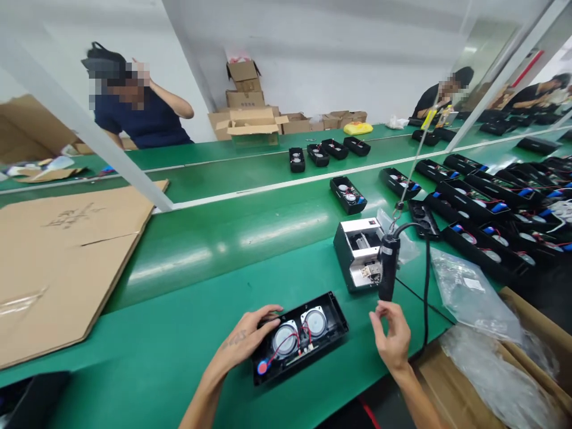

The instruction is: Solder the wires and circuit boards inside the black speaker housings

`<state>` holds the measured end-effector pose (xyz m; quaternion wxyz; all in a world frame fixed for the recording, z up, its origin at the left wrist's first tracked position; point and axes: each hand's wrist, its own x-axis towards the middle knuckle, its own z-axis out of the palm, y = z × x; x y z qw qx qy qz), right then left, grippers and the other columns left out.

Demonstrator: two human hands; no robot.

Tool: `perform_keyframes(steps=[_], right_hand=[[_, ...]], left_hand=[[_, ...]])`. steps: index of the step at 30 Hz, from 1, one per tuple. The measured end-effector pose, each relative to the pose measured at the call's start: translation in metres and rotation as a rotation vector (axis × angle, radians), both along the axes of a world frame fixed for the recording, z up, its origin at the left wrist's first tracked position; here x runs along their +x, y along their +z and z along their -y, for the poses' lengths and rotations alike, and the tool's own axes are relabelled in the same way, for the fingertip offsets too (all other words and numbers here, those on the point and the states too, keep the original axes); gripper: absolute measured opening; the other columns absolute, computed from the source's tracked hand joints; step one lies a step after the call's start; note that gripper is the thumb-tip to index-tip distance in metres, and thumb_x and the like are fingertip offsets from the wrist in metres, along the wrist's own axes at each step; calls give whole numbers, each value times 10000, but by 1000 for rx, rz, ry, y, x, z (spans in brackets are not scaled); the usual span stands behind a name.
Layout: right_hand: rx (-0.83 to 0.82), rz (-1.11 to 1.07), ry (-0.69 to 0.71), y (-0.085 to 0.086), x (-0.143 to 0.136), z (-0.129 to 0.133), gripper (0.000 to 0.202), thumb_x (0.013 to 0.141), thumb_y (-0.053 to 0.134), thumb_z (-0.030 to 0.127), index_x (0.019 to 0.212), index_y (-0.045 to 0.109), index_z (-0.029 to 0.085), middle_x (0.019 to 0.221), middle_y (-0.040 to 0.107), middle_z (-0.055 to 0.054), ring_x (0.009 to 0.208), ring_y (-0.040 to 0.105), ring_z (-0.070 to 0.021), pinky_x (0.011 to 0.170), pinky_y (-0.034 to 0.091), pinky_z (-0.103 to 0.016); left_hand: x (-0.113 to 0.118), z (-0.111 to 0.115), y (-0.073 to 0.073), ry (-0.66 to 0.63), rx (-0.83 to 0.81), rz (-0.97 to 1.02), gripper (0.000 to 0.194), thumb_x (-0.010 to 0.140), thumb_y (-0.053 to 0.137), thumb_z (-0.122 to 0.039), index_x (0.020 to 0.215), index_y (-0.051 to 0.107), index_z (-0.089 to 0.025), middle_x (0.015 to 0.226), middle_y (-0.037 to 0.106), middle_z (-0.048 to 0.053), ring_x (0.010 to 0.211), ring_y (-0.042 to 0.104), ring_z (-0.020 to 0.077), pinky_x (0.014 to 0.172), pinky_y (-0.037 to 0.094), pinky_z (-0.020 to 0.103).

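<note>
A black speaker housing lies at an angle on the green bench, its inside facing up. Two round speaker drivers, red wires and a small circuit board show in it. My left hand grips its upper left edge, fingers reaching over the rim. My right hand is at the lower end of a black electric screwdriver hanging from a cable. Its thumb and fingers are curled together; what lies between them is too small to tell. Behind the screwdriver stands a black and silver screw feeder.
Many open black housings crowd the right side; several stand farther back. Cardboard sheets lie at left. Plastic bags and a carton sit at right. A black cord hangs beside my right hand. Co-workers sit across the bench.
</note>
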<state>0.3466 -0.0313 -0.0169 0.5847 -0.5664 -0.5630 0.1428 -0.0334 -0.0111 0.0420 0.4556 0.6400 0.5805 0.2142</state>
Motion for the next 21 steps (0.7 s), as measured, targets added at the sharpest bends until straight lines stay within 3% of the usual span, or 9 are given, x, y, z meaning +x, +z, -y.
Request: perform_keyframes(steps=[3, 6, 9, 12, 15, 18, 21], right_hand=[[-183, 10, 219, -7, -12, 11, 164, 984, 696, 317, 1094, 726, 200, 773, 703, -29, 626, 683, -194, 577, 597, -299], [-254, 40, 329, -4, -17, 12, 172, 988, 675, 337, 1058, 760, 204, 695, 704, -12, 533, 650, -183, 526, 571, -288], [-283, 92, 368, 0, -22, 9, 172, 995, 641, 332, 1045, 760, 218, 663, 689, 3, 492, 630, -179, 501, 546, -284], [-299, 171, 371, -2, -27, 5, 170, 982, 619, 310, 1003, 767, 230, 635, 681, 9, 472, 632, -183, 498, 531, -285], [-296, 237, 326, -12, -32, 0, 167, 956, 611, 287, 932, 771, 246, 616, 684, 5, 471, 647, -195, 517, 535, -292], [-245, 247, 284, -25, -38, -3, 151, 920, 627, 289, 834, 750, 280, 576, 670, 12, 428, 629, -203, 477, 516, -296], [-187, 264, 156, -32, -43, -4, 199, 936, 654, 331, 750, 722, 328, 552, 644, 18, 404, 600, -213, 441, 508, -319]], left_hand=[[4, 8, 0, 51, -23, 53, 383, 956, 626, -575, 1183, 789, -312, 1235, 812, 37, 1163, 756, 269, 1093, 565, 419], [5, 9, 0, 117, -39, 101, 354, 904, 688, -588, 1090, 814, -314, 1156, 828, 22, 1105, 769, 268, 1052, 584, 396], [0, -15, -4, 249, -28, 142, 444, 821, 752, -635, 1056, 821, -265, 984, 841, 43, 942, 793, 290, 896, 642, 403], [3, -73, -10, 444, 34, 210, 588, 797, 764, -669, 1153, 791, -201, 952, 836, 81, 911, 795, 313, 859, 654, 445], [27, -150, -11, 625, 135, 307, 544, 913, 724, -590, 1263, 729, -174, 1171, 803, 121, 1119, 756, 299, 1030, 603, 480], [63, -215, -2, 746, 217, 387, 455, 1013, 688, -496, 1335, 660, -175, 1342, 707, 125, 1193, 704, 276, 1041, 591, 523], [92, -259, 11, 828, 276, 455, 421, 1024, 695, -453, 1342, 646, -183, 1355, 675, 113, 1164, 695, 268, 992, 612, 504]])
